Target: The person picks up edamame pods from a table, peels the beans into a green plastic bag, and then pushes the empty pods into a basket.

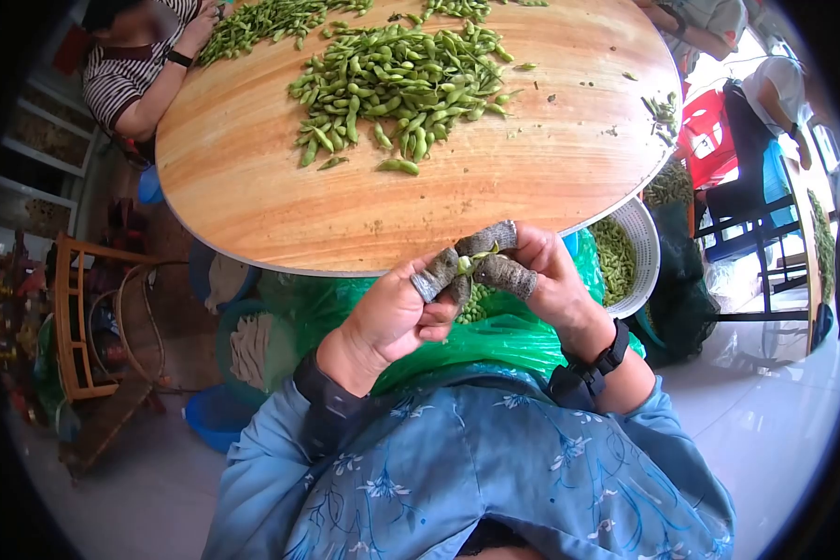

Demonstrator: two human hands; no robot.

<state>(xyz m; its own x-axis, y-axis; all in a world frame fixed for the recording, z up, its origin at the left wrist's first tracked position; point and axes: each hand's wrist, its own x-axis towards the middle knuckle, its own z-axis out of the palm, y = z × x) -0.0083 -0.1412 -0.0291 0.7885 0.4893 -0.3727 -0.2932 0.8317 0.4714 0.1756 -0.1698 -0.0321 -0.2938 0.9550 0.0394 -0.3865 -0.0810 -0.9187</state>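
Note:
My left hand and my right hand meet just off the table's near edge. Grey cloth covers wrap several of my fingers. Pinched between both hands is a small green soybean pod, partly hidden by the fingertips. Below them a green plastic bag spreads over my lap, with shelled green beans in its opening. On the round wooden table lies a heap of soybean pods, beyond my hands.
At right stands a white perforated basket of pods. Blue basins and a wooden chair are at left. A person in a striped shirt sits across the table. Other people and a red chair are at upper right.

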